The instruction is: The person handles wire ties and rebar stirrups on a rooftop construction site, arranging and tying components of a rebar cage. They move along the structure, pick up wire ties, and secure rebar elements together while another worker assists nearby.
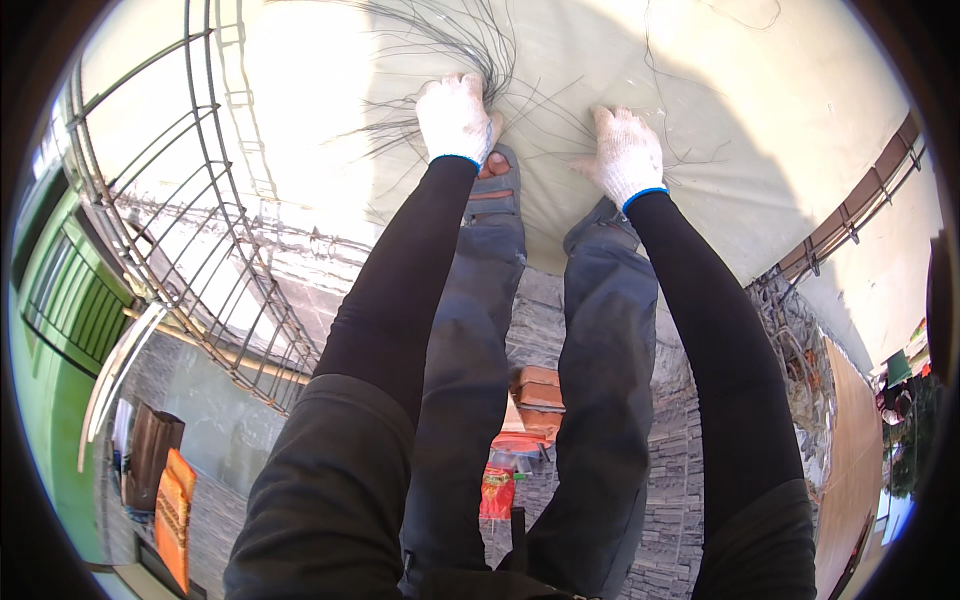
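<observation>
A bundle of thin dark wires (480, 48) fans out over a pale sheet at the top middle. My left hand (452, 118), in a white knitted glove with a blue cuff, is closed around the bundle, and loose ends stick out on both sides of it. My right hand (626, 155), gloved the same way, is low over the sheet above my right foot. Its thumb points left, apart from the bent fingers, and no held thing shows in it. Several loose wires (550, 112) lie between the two hands; the right fingertips are partly hidden.
I stand on the pale sheet (720, 230) in grey sandals (492, 200). A rebar cage (205, 190) rises at the left, and another rebar length (850, 225) edges the right. Below are red bricks (540, 388), a green door (75, 290) and an orange package (174, 515).
</observation>
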A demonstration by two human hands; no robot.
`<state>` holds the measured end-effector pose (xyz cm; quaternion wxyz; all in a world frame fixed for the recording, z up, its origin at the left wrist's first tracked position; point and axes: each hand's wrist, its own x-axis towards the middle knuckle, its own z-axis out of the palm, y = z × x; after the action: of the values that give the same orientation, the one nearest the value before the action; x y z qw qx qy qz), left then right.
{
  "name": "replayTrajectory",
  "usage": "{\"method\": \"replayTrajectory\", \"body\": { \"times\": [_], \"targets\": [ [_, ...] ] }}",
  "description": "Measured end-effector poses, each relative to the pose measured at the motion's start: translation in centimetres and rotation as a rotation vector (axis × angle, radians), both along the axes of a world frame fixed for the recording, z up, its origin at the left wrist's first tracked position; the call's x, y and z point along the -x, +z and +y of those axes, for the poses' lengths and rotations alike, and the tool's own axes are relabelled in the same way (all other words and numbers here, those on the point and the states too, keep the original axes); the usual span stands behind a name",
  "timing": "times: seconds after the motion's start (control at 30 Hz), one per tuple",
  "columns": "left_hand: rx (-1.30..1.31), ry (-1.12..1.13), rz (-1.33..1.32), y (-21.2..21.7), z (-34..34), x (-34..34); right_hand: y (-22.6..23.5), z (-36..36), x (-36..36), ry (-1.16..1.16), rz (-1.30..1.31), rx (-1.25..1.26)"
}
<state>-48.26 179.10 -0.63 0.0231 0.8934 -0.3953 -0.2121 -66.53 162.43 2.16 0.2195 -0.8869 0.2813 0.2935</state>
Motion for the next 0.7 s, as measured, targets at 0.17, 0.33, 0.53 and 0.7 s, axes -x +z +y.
{"method": "replayTrajectory", "body": {
  "times": [0.17,0.33,0.53,0.7],
  "targets": [
    [-0.091,0.064,0.146,0.0,-0.1,0.6,-2.2,1.3,0.4,0.012,0.03,0.131],
    [-0.014,-0.141,0.187,2.3,-1.5,0.1,-3.4,1.0,1.3,-0.199,0.006,0.037],
    [0.029,0.195,0.635,7.2,-2.3,1.2,2.2,-1.2,2.5,-0.252,-0.316,-0.068],
    [-0.04,0.146,0.833,14.4,-2.7,0.9,10.4,-3.3,2.5,-0.328,-0.742,-0.105]
  ]
}}
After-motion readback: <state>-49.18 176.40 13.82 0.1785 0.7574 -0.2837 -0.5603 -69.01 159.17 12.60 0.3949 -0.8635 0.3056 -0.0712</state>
